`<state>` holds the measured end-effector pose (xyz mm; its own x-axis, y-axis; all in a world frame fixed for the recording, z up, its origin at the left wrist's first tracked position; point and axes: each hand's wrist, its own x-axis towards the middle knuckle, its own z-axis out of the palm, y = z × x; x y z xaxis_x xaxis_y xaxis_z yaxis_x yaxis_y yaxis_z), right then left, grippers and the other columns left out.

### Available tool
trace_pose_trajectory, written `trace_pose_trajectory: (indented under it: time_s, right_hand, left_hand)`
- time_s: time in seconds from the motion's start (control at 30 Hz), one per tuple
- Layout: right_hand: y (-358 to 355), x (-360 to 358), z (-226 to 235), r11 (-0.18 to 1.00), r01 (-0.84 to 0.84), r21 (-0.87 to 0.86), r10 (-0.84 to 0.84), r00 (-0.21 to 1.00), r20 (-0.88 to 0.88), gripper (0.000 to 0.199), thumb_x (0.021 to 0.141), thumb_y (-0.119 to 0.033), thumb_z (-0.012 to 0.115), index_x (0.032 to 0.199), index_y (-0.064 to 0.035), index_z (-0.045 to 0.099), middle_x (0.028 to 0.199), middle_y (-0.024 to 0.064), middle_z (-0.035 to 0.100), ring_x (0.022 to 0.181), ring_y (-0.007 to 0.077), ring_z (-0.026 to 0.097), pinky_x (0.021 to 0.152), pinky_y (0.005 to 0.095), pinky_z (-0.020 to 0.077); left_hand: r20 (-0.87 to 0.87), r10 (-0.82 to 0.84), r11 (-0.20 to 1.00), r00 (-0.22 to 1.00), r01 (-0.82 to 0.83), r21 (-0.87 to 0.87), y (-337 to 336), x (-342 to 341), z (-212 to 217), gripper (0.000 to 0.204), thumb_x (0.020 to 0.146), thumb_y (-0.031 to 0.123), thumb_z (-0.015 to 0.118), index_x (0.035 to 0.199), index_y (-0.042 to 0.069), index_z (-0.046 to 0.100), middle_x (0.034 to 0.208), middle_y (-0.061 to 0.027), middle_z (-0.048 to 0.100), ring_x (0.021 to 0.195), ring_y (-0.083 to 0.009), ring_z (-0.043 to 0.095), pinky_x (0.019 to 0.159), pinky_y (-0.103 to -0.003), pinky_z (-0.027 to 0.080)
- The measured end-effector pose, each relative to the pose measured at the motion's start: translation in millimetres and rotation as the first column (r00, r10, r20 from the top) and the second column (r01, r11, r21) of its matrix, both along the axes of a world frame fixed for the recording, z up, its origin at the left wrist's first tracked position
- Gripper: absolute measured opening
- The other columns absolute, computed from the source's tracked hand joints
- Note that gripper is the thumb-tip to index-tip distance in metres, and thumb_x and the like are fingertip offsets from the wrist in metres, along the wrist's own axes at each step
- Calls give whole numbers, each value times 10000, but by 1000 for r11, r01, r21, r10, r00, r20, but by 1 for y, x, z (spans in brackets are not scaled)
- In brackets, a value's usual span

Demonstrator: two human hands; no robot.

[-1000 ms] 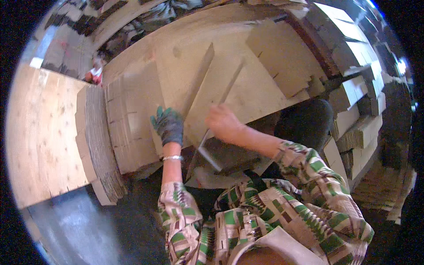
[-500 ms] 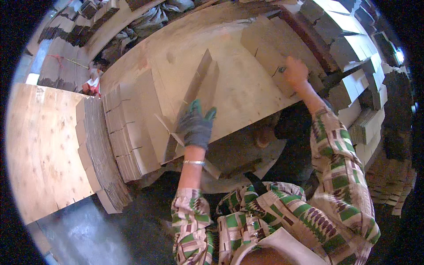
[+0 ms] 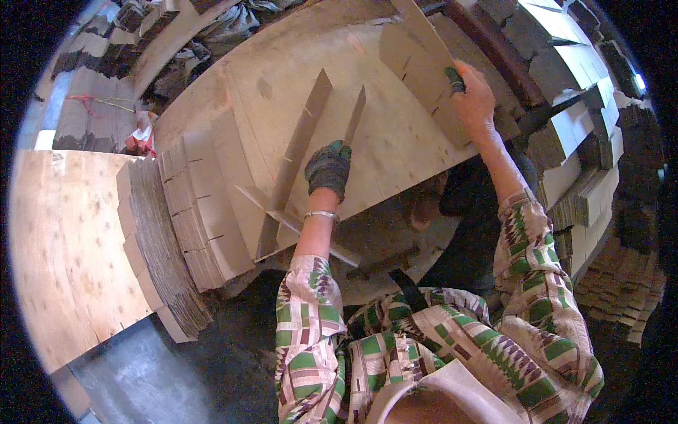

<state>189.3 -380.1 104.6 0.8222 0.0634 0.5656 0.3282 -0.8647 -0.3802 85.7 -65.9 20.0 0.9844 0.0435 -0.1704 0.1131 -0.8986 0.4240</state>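
My left hand (image 3: 329, 169), in a dark glove with green fingertips, is closed around a narrow cardboard strip (image 3: 356, 116) that stands on edge. Just left of it, a longer slotted cardboard strip (image 3: 300, 155) also stands upright on the wooden board (image 3: 395, 152). A shorter cardboard strip (image 3: 256, 198) crosses its near end and passes under my left wrist. At the right, my right hand (image 3: 474, 104), bare except for a dark cover on a finger, grips the edge of a long cardboard strip (image 3: 424, 32), raised over flat cardboard pieces (image 3: 417, 78).
Stacks of slotted cardboard (image 3: 201, 212) line the left side of the board, beside another stack (image 3: 159, 247). A pale wooden panel (image 3: 78, 247) lies farther left. More cardboard bundles (image 3: 565, 131) are piled at the right. A dark red bar (image 3: 494, 53) runs along the far right.
My left hand has shifted slightly right and closed on the narrow strip, turning it away from the longer one. My right hand has lifted a long strip from the flat pieces.
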Motion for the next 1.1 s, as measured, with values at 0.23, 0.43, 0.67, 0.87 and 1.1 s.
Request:
trace_pose_trajectory:
  time_s: [0.23,0.43,0.67,0.87,1.1]
  right_hand:
    - [88,-64,25,944,-274,184,328,840,-433,752,787,30,587,1491,-193,448,972,224,711,913,433,685,800,468,550]
    - [110,-71,-4,943,-331,28,267,706,-656,764,800,7,583,1509,-234,433,932,232,697,883,429,673,762,509,526]
    - [114,-77,-26,924,-382,33,344,790,-508,796,780,14,594,1510,-259,431,908,215,699,870,431,669,749,518,522]
    - [122,-73,-22,904,-422,58,380,737,-559,823,767,20,593,1516,-274,418,952,207,703,867,424,671,740,513,525]
    - [125,-76,-35,905,-426,10,365,764,-533,899,793,9,589,1569,-321,278,939,211,702,838,419,678,713,525,528]
  left_hand:
    - [-13,-12,1000,1000,12,14,-14,1,-2,378,983,404,470,1102,131,702,1066,-166,714,1024,-374,666,880,-497,522]
    - [-5,4,1000,1000,-4,-20,-25,-4,3,347,970,356,469,1086,136,711,1066,-166,715,1015,-372,673,876,-500,524]
    - [-58,-17,1000,998,17,-10,-24,-3,11,349,977,358,465,1084,138,713,1072,-172,713,1010,-376,675,871,-505,525]
    - [427,48,997,903,-68,30,13,-2,-29,500,967,488,501,1185,79,689,1201,-187,680,1134,-353,637,977,-461,485]
    - [68,301,939,951,-308,153,54,27,12,396,956,418,515,1134,129,720,1129,-173,705,1069,-364,666,905,-465,522]
